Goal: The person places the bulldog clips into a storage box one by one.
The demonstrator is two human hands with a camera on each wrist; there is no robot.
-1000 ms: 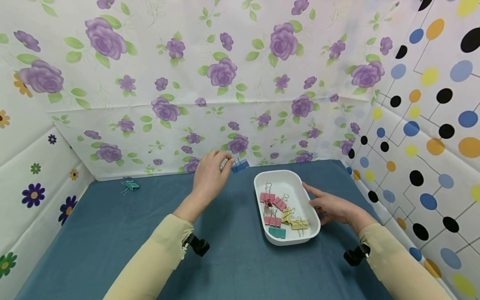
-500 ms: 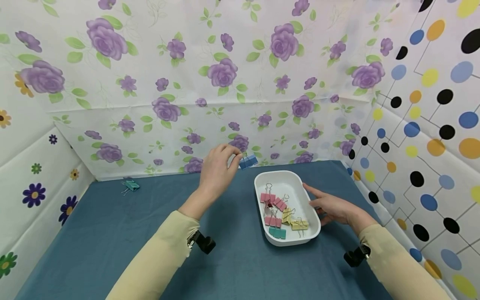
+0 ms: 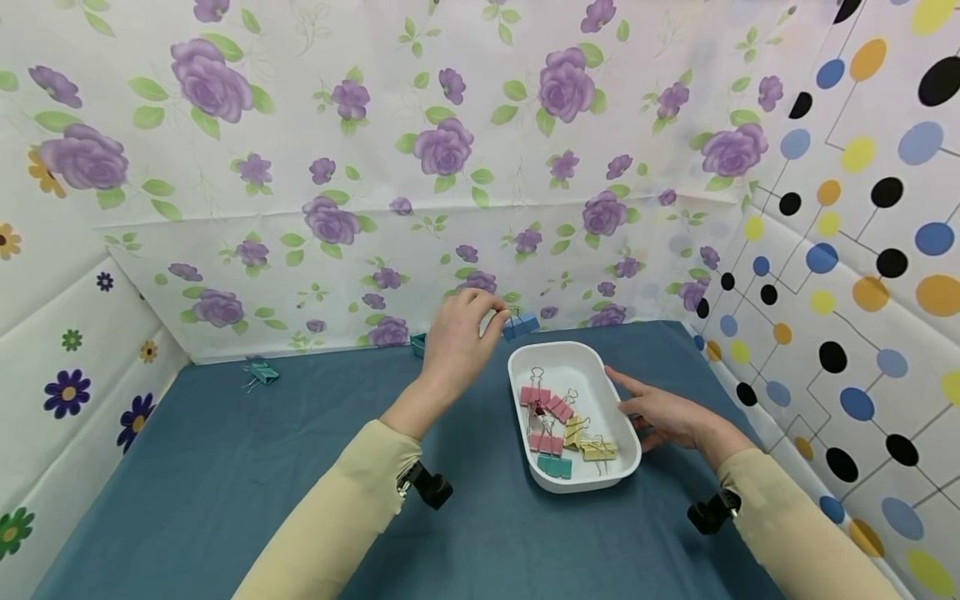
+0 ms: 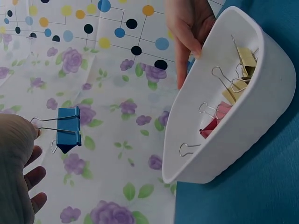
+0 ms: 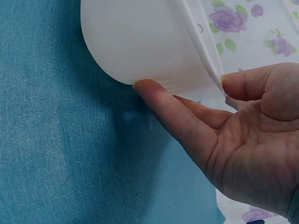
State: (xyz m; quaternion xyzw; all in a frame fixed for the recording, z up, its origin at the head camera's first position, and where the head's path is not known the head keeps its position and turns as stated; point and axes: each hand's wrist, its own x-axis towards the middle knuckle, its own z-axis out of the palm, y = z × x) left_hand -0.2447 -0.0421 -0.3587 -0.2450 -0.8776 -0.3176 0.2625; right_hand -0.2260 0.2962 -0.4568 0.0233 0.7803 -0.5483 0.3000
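My left hand (image 3: pixel 459 337) pinches a blue binder clip (image 3: pixel 521 325) by its wire handle, in the air left of and behind a white plastic tray (image 3: pixel 517 357). In the left wrist view the blue clip's body points away from the fingertips. My right hand (image 3: pixel 667 414) holds the tray's right side; the right wrist view shows its thumb at the rim and its fingers against the outer wall near the base. Inside the tray lie pink binder clips (image 3: pixel 546 443), yellow binder clips (image 3: pixel 597 450) and a teal binder clip (image 3: pixel 554 466).
A teal binder clip (image 3: pixel 261 372) lies at the back left of the blue cloth (image 3: pixel 300 450). Another teal clip (image 3: pixel 417 344) shows partly behind my left hand. A flowered sheet (image 3: pixel 337 275) rises at the back, with a dotted one (image 3: pixel 832 300) on the right.
My left hand has moved right with the blue binder clip, closer to the tray. A teal clip behind that hand has come into view. My right hand and the tray have stayed put.
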